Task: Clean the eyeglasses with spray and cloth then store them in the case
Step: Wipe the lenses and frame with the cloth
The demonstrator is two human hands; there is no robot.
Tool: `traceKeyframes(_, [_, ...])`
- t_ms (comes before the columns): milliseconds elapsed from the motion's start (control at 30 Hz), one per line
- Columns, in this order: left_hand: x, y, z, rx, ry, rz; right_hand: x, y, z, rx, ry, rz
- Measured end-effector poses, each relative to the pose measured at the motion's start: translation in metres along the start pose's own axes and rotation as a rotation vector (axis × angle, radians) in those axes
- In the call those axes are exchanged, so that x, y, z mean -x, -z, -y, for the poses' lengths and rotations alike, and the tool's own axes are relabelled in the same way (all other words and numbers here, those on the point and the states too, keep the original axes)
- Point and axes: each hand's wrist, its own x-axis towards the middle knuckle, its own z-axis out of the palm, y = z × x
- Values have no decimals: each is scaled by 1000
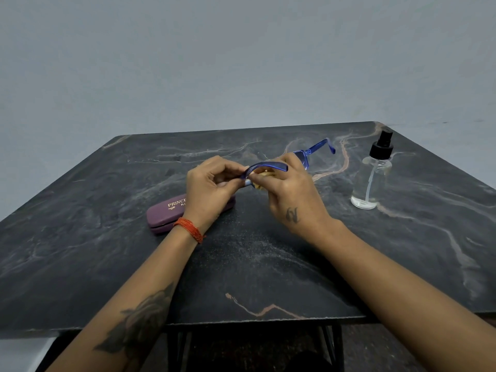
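Observation:
Blue-framed eyeglasses (306,154) are held above the middle of the dark marble table (268,264). My left hand (212,186) pinches the near end of the frame. My right hand (292,189) grips the front of the glasses together with a small yellowish cloth (261,174), most of it hidden under the fingers. One temple arm curves over my right hand; the other points toward the back right. A purple glasses case (166,213) lies shut on the table, partly under my left wrist. A clear spray bottle (373,178) with a black nozzle stands at the right.
A grey wall rises behind the table. Beyond the table's front edge (255,319) are dark metal legs and the floor. An orange thread band (189,228) circles my left wrist.

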Motion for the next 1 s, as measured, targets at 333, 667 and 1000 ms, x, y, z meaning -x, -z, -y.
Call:
traceKeyframes(333, [0, -2, 0, -32, -4, -27, -2, -1, 0, 299, -96, -18])
traceKeyframes(667, [0, -1, 3, -27, 4, -38, 4, -2, 9, -54, -212, -17])
traceKeyframes(1000, [-1, -1, 2, -21, 10, -44, 4, -3, -3, 97, -171, -111])
